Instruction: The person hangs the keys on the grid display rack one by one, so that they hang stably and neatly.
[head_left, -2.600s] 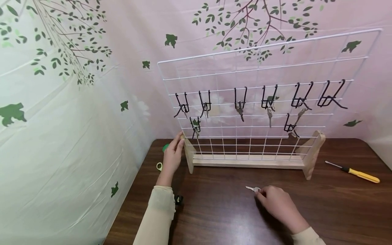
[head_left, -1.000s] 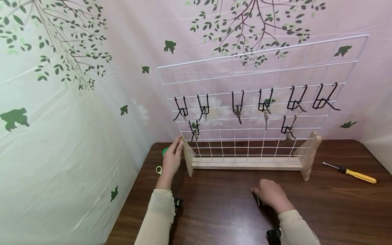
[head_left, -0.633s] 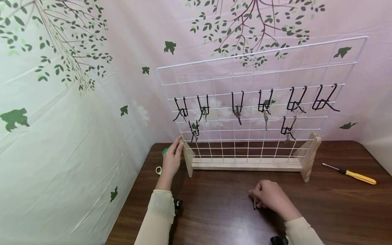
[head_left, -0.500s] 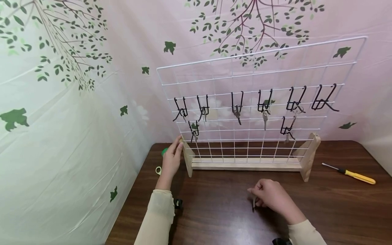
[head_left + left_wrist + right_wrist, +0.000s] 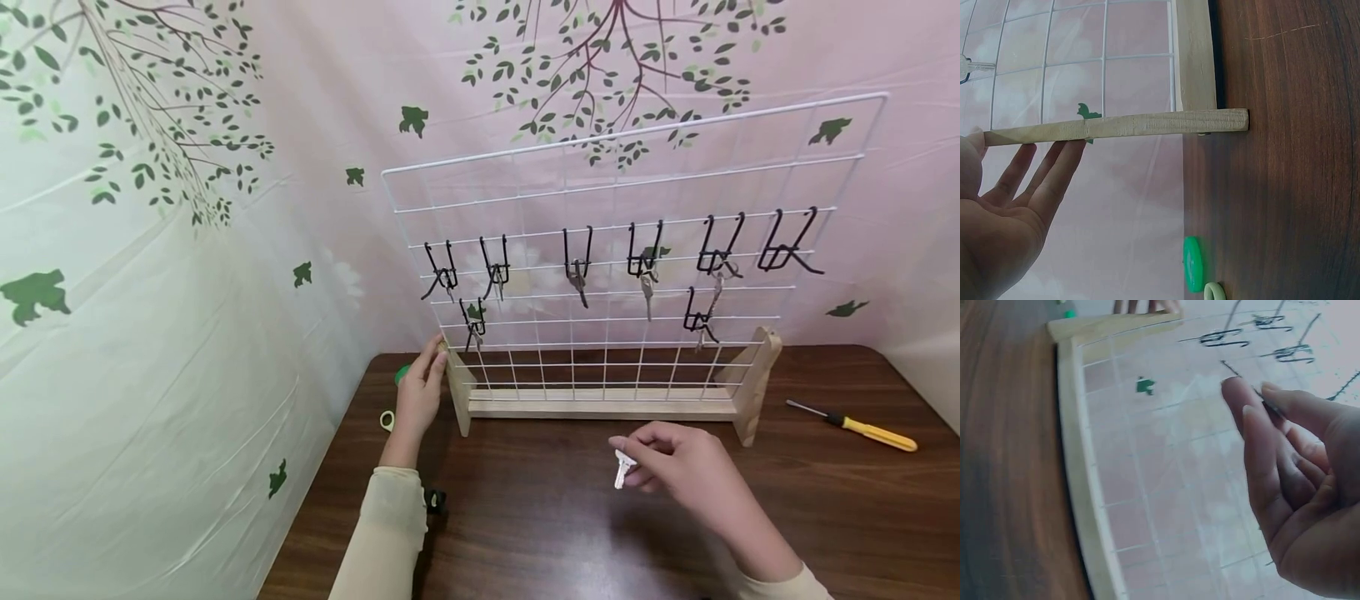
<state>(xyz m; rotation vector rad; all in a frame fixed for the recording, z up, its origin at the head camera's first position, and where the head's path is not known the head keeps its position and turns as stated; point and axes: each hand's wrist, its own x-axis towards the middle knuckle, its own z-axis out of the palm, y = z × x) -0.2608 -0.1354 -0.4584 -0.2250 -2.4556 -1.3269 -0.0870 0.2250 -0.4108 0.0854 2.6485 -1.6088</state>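
Note:
My right hand (image 5: 686, 467) pinches a small silver key (image 5: 622, 469) between thumb and fingertips, its blade pointing down in the head view. It is raised over the table in front of a white wire grid rack (image 5: 573, 367). In the right wrist view the key (image 5: 1267, 405) shows nearly edge-on, partly hidden by the fingers. My left hand (image 5: 422, 392) is at the rack's left wooden side piece (image 5: 1135, 125). Its fairly straight fingers (image 5: 1060, 172) press the outer face, and the thumb lies at the upper end.
Black hooks (image 5: 641, 258) hang on the grid, most with keys on them; the far-right hook (image 5: 783, 254) bears none. A yellow-handled screwdriver (image 5: 873, 431) lies right of the rack. At the left are a green round object (image 5: 1193, 264) and a pale yellow-green ring (image 5: 387, 420).
My right hand has lifted the key from the tabletop and turned it, so its blade now points down rather than left. The left hand stays at the rack.

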